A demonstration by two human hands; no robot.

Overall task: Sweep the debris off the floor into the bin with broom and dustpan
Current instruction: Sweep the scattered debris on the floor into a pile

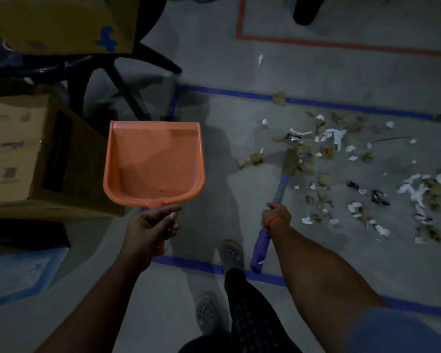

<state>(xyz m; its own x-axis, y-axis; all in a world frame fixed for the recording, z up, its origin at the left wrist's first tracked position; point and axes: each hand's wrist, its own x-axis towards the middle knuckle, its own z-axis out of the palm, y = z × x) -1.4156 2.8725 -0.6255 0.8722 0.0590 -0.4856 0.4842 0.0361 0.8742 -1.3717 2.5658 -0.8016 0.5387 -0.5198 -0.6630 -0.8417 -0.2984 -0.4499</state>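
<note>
2 tools held: right hand (276, 215) wrapped shut around broom (278, 194), head among debris (354, 174) ahead-right; left hand (150, 225) closed on empty dustpan (154, 161), raised well left of the litter.

A storeroom-like workspace: bare grey concrete floor (341, 72) marked with blue tape lines (239, 92) and red tape lines (316, 43), brown cardboard boxes (15, 154) stacked at left
</note>
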